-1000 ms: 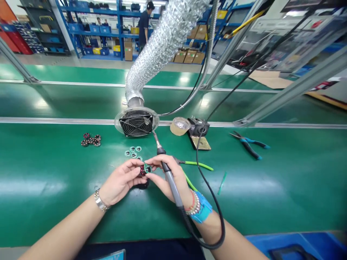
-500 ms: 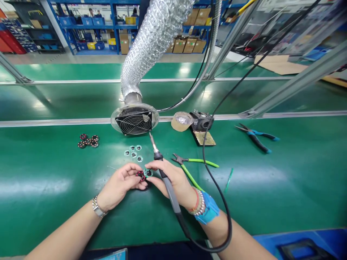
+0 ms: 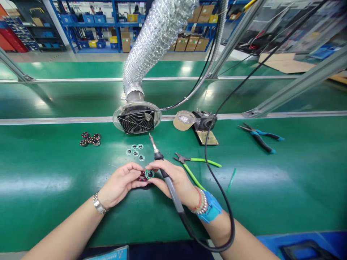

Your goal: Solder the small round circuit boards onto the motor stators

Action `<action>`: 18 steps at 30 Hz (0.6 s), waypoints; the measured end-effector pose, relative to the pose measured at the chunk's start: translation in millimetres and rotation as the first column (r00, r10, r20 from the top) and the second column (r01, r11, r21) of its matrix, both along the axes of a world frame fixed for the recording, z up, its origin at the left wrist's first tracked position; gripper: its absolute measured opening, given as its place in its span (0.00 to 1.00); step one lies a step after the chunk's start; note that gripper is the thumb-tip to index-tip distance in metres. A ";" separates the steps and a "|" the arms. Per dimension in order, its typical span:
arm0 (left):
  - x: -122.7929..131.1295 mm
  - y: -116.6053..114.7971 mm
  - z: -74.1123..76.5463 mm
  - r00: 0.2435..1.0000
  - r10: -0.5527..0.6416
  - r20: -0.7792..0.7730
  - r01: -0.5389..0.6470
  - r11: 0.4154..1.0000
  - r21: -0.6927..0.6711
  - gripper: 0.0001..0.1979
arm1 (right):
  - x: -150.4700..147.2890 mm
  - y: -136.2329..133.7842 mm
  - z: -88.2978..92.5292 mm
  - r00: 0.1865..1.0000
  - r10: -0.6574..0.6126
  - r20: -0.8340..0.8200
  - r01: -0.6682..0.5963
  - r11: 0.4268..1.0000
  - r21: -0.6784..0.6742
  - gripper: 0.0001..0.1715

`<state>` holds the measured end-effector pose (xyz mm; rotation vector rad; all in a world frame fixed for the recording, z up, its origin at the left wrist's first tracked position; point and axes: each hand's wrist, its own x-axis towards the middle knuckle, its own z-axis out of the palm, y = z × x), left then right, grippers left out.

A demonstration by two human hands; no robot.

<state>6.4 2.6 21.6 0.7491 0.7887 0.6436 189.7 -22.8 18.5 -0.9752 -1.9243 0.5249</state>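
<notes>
In the head view, my left hand [image 3: 119, 185] is closed on a small round red-and-black part [image 3: 141, 177], perhaps a motor stator, partly covered by fingers. My right hand [image 3: 177, 182] pinches a round green circuit board [image 3: 149, 174] against that part's right side. A soldering iron [image 3: 172, 195] also lies in the right hand, its tip pointing up and away from both pieces. Beyond the hands lie several loose round circuit boards [image 3: 135, 154]. Farther left sits a cluster of similar round parts [image 3: 90, 140]. Something dark shows beneath the fingers, mostly hidden.
A fume extractor fan [image 3: 137, 122] on a silver duct stands behind the boards. Right of it are a solder roll [image 3: 184, 120] and an iron stand [image 3: 205, 124]. Green-handled cutters [image 3: 192, 164] lie beside my right hand, blue-handled pliers [image 3: 257, 136] farther right. The iron's black cable [image 3: 217, 177] loops over my right forearm.
The green circuit board has turned more face-up and overlaps the red-and-black part differently. My left fingers have shifted slightly around that part. The whole view has moved a little.
</notes>
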 end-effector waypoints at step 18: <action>8.2 -10.8 -6.8 0.987 0.076 -0.140 -0.047 0.979 0.201 0.07 | -25.7 -7.3 -10.1 0.982 -0.159 -0.098 0.140 0.974 -0.180 0.24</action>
